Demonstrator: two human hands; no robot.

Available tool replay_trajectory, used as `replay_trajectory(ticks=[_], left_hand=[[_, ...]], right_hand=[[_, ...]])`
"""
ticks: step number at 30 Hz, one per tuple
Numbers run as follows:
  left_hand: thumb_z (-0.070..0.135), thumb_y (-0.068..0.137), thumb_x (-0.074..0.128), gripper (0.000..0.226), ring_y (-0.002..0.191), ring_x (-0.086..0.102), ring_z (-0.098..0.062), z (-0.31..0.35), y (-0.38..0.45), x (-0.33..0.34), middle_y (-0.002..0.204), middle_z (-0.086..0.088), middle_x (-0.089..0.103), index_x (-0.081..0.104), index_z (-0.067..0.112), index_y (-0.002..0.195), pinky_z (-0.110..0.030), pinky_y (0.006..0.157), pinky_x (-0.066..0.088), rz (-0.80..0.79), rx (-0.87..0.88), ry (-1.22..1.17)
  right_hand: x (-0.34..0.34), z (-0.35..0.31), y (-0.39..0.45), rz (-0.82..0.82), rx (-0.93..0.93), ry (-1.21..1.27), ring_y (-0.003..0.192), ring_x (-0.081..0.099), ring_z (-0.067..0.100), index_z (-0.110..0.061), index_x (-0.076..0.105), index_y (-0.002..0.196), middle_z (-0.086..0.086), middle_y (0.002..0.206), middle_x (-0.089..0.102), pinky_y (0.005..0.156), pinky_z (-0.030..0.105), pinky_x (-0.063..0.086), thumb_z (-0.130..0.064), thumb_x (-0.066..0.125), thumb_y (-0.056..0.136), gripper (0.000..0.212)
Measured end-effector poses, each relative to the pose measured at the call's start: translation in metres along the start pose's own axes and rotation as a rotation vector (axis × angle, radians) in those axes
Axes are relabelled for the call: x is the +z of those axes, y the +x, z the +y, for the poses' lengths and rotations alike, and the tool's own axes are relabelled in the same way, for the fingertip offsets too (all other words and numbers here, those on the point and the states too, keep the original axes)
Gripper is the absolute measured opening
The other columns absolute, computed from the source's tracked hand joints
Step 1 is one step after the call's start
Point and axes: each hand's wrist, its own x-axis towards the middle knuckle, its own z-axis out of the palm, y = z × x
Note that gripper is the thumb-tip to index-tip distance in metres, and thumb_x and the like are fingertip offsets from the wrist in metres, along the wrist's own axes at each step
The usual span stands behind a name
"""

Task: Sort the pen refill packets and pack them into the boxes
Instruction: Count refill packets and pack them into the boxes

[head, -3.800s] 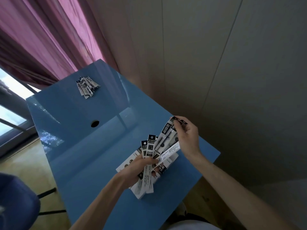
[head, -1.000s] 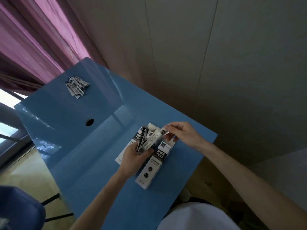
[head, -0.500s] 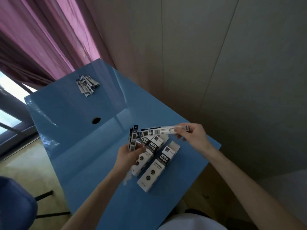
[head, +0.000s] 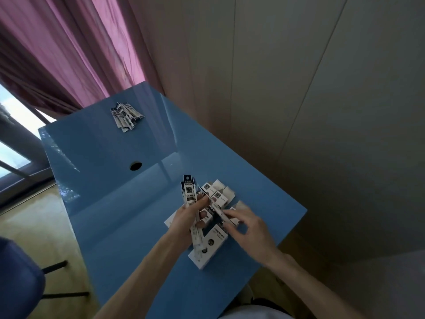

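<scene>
Since half a second ago the right hand (head: 249, 229) has come down from holding one packet level above the boxes and now pinches a single refill packet (head: 222, 211) low over them, its far end reaching the left hand (head: 187, 218). The left hand grips a bundle of packets (head: 190, 196) upright (fingers curled round its middle), over the white boxes (head: 208, 247) near the table's (head: 110, 203) right edge; whether the single packet touches the bundle seems likely but is blurred. A loose pile of packets (head: 125, 117) lies at the table's far edge.
</scene>
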Motion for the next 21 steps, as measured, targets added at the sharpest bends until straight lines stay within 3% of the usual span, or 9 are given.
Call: replay_trajectory(ticks=[3, 8, 10, 12, 14, 17, 21], left_hand=[[0.014, 0.093, 0.073, 0.013, 0.050, 0.056, -0.005, 0.000, 0.000, -0.002, 0.083, -0.003, 0.076, 0.065, 0.012, 0.103, -0.017, 0.046, 0.038, 0.009, 0.004, 0.037], [0.022, 0.077, 0.084, 0.034, 0.052, 0.046, -0.006, 0.004, 0.000, -0.009, 0.074, -0.001, 0.069, 0.066, 0.008, 0.102, -0.020, 0.051, 0.036, -0.080, 0.028, 0.266], [0.018, 0.081, 0.085, 0.024, 0.051, 0.046, -0.006, 0.005, 0.001, -0.006, 0.070, 0.001, 0.069, 0.070, 0.007, 0.097, -0.020, 0.050, 0.037, -0.093, 0.043, 0.449], [0.019, 0.081, 0.086, 0.017, 0.050, 0.050, -0.006, 0.006, 0.002, -0.001, 0.065, 0.004, 0.069, 0.073, 0.012, 0.089, -0.019, 0.049, 0.040, -0.079, 0.074, 0.623], [0.018, 0.078, 0.088, 0.018, 0.052, 0.055, -0.007, 0.006, 0.005, 0.005, 0.064, 0.005, 0.070, 0.072, 0.012, 0.084, -0.017, 0.046, 0.042, -0.070, 0.108, 0.712], [0.013, 0.078, 0.088, 0.019, 0.050, 0.062, -0.001, 0.008, 0.007, 0.016, 0.068, 0.005, 0.074, 0.072, 0.011, 0.088, -0.012, 0.045, 0.043, -0.076, 0.148, 0.766], [0.017, 0.079, 0.087, 0.025, 0.058, 0.069, -0.004, 0.011, 0.011, 0.027, 0.079, 0.000, 0.078, 0.072, 0.006, 0.097, -0.013, 0.049, 0.047, -0.113, 0.177, 0.812]], right_hand=[[-0.004, 0.003, 0.000, -0.078, -0.008, -0.013, 0.117, 0.055, -0.005, -0.032, 0.068, 0.128, -0.023, 0.123, 0.066, 0.094, 0.017, 0.047, -0.072, 0.058, 0.087, 0.058], [-0.014, -0.004, 0.022, 0.021, 0.212, 0.327, 0.110, 0.063, -0.002, -0.028, 0.071, 0.121, -0.019, 0.113, 0.071, 0.088, 0.021, 0.052, -0.042, 0.066, 0.097, 0.029], [-0.016, -0.006, 0.034, -0.005, 0.275, 0.404, 0.104, 0.065, -0.004, -0.027, 0.073, 0.116, -0.015, 0.110, 0.073, 0.089, 0.020, 0.053, -0.035, 0.067, 0.098, 0.021], [-0.018, -0.008, 0.044, -0.067, 0.314, 0.468, 0.092, 0.067, -0.006, -0.027, 0.072, 0.108, -0.013, 0.102, 0.074, 0.078, 0.015, 0.053, -0.027, 0.070, 0.096, 0.012], [-0.019, -0.002, 0.052, -0.098, 0.358, 0.482, 0.086, 0.068, 0.001, -0.020, 0.073, 0.107, -0.008, 0.098, 0.075, 0.067, 0.015, 0.050, -0.023, 0.074, 0.093, 0.014], [-0.022, 0.010, 0.055, -0.131, 0.404, 0.549, 0.087, 0.070, 0.017, -0.009, 0.070, 0.116, 0.007, 0.105, 0.078, 0.067, 0.030, 0.053, -0.017, 0.078, 0.090, 0.028], [-0.032, 0.016, 0.057, -0.150, 0.448, 0.641, 0.085, 0.074, 0.022, -0.008, 0.067, 0.120, 0.008, 0.105, 0.079, 0.068, 0.030, 0.058, -0.011, 0.077, 0.089, 0.033]])
